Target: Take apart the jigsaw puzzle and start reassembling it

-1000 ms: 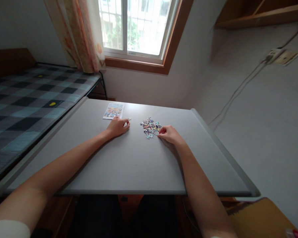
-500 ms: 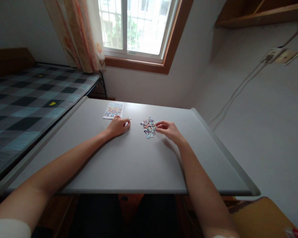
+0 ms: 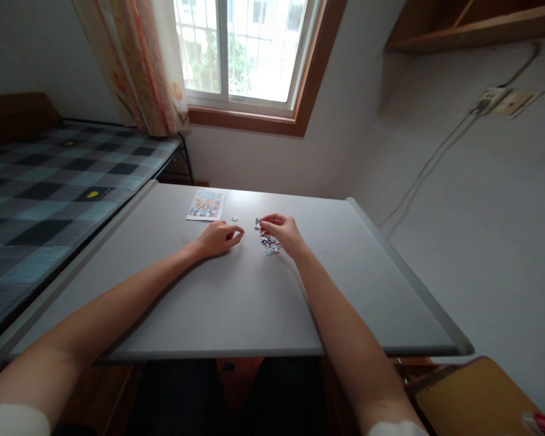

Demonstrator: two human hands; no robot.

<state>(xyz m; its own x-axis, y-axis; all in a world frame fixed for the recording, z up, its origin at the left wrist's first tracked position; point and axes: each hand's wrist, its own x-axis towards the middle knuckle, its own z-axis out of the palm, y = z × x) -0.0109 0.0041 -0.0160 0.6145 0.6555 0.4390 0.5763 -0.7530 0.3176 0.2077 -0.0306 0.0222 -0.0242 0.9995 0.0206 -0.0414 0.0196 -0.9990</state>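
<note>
A small heap of jigsaw puzzle pieces (image 3: 270, 246) lies near the middle of the table, partly covered by my right hand. My right hand (image 3: 282, 232) is over the far part of the heap, thumb and fingers pinched on a dark-edged puzzle piece (image 3: 257, 221) at their tips. To the left, my left hand (image 3: 218, 238) rests on the tabletop, its thumb and forefinger slightly apart with nothing visible between them. Just beyond it lies a single light puzzle piece (image 3: 235, 219). A colourful printed picture card (image 3: 206, 205) lies flat behind my left hand.
The grey-white table (image 3: 254, 303) has raised side edges. A bed with a checked mattress (image 3: 72, 181) stands along the left. Behind are a window (image 3: 240, 54) and a curtain (image 3: 145, 72). Cables hang from a wall socket (image 3: 504, 102), and a yellowish chair (image 3: 476, 393) is at lower right.
My right hand has moved left from the heap's right side to over its far part, and a piece shows at its fingertips. My left hand has shifted slightly nearer, off the card's edge.
</note>
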